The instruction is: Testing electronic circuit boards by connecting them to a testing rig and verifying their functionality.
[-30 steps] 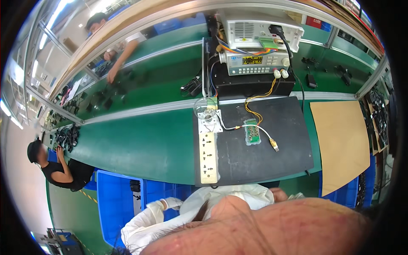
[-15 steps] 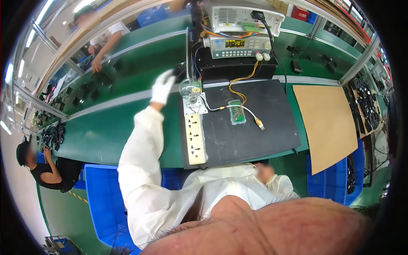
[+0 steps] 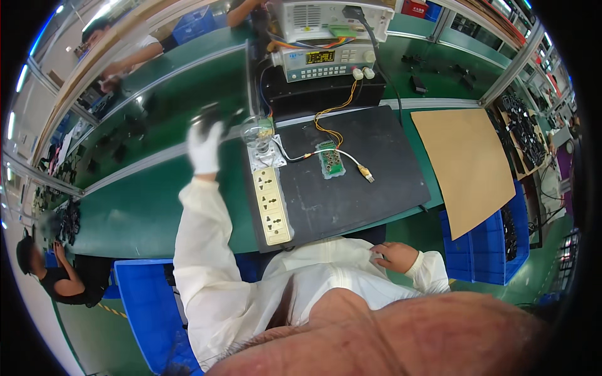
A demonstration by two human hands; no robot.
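My left hand (image 3: 205,147), in a white glove, is raised over the left part of the bench. Its fingers close round a small black object (image 3: 212,115), smeared by motion, whose kind I cannot make out. To its right stand a clear glass bulb (image 3: 256,131) on a white base and a cream power strip (image 3: 272,210). My right hand (image 3: 399,256), bare, lies against my white coat below the bench edge, fingers loosely extended, holding nothing I can see. A green circuit board (image 3: 332,160) and a white cable with a USB plug (image 3: 365,173) lie on the black mat (image 3: 357,207).
Stacked bench instruments (image 3: 326,59) stand at the back. A brown cardboard sheet (image 3: 467,166) lies at right, above a blue bin (image 3: 480,257). Another blue bin (image 3: 141,301) is at lower left. Co-workers sit at far left and across the metal rail (image 3: 163,153).
My left hand, empty-looking before, has drawn back toward me and now holds a black object. My right hand shows more clearly against the coat. The whole view has shifted slightly.
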